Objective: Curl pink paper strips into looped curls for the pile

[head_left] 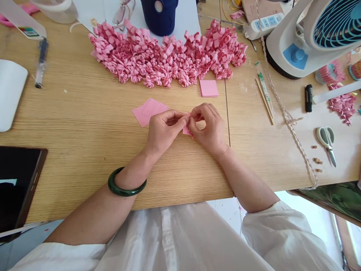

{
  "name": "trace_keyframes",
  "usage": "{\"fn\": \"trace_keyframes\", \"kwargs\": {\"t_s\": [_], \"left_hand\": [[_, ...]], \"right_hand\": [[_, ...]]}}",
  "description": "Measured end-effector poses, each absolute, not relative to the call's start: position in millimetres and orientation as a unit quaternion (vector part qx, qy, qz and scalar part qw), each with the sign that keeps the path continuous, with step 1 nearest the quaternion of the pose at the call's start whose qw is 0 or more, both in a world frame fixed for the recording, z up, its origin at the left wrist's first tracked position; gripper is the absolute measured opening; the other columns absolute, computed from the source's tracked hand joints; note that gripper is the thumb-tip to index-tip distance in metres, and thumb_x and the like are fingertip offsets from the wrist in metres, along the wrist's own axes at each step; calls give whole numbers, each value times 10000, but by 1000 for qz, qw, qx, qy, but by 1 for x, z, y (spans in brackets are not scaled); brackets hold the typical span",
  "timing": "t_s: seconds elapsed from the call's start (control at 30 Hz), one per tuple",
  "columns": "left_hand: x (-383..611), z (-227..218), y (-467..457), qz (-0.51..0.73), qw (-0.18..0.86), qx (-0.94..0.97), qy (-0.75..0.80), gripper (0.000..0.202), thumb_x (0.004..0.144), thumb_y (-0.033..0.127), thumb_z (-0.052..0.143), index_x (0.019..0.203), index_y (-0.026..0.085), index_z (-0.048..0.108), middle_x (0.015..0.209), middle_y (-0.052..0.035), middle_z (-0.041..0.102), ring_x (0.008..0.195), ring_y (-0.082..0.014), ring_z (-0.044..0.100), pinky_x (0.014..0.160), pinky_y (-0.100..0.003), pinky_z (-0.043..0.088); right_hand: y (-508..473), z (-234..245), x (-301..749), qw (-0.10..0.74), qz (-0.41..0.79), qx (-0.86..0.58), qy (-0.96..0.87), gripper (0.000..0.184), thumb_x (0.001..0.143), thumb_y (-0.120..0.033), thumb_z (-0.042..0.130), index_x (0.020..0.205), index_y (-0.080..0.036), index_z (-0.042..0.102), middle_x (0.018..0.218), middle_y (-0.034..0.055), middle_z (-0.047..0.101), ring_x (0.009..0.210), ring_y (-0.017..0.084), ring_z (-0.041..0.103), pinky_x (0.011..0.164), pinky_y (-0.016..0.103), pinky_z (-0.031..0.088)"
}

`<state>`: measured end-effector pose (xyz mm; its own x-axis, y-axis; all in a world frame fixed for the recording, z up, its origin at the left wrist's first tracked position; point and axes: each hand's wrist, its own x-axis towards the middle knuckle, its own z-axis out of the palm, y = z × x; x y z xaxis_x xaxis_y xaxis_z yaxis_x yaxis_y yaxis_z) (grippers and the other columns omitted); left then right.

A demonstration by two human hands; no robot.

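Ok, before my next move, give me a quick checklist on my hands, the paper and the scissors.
1. Left hand pinching the small pink piece: ok.
2. Right hand pinching the same piece: ok.
3. Piece folded evenly: cannot tell, the hands hide much of it.
4. Loose pink sheets near the left hand: ok, just beyond it.
5. Square pink stack near the right hand: ok, just beyond it.
6. Scissors beside the hands: not ok, far off to the right.
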<state>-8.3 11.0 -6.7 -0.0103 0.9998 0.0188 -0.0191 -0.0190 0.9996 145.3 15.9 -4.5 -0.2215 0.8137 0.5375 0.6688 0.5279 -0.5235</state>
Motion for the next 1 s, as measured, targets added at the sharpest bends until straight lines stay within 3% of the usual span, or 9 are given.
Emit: {"fn": "trace_keyframes", "kwargs": {"t_s": [0.23,0.47,0.73,0.87,1.0], "left_hand": [[-10,-9,14,522,507,488,481,49,780,162,759,732,175,753,733,7,756,661,-110,691,627,-191,553],[-9,-13,14,539,524,453,480,60,800,219,779,755,182,762,731,6,749,637,-112,686,641,-214,567],[-10,-8,16,562,531,409,484,170,831,308,772,713,191,733,732,-4,729,696,-128,677,686,-240,584],[-10,-6,17,552,584,382,456,202,836,377,780,800,184,733,763,-22,737,668,-150,690,630,-280,611],[-11,-7,17,541,559,407,479,210,869,392,754,859,183,738,793,-28,749,689,-154,710,634,-277,621]], "right_hand": [[16,-5,147,380,18,-451,-807,153,931,-100,553,863,-232,518,812,16,638,795,194,590,667,330,464],[19,-5,154,348,-38,-381,-856,97,1025,-178,531,976,-216,606,953,55,701,873,201,618,699,340,499],[20,-8,154,425,36,-342,-838,215,1021,-119,500,1123,-202,671,1040,79,721,934,178,643,808,339,566],[17,-8,152,447,91,-364,-812,342,994,-64,450,1138,-231,712,1073,73,731,983,183,667,843,368,578],[13,-6,149,439,161,-416,-780,351,983,-88,453,1139,-240,727,1105,74,727,1008,173,688,832,354,598]]}}
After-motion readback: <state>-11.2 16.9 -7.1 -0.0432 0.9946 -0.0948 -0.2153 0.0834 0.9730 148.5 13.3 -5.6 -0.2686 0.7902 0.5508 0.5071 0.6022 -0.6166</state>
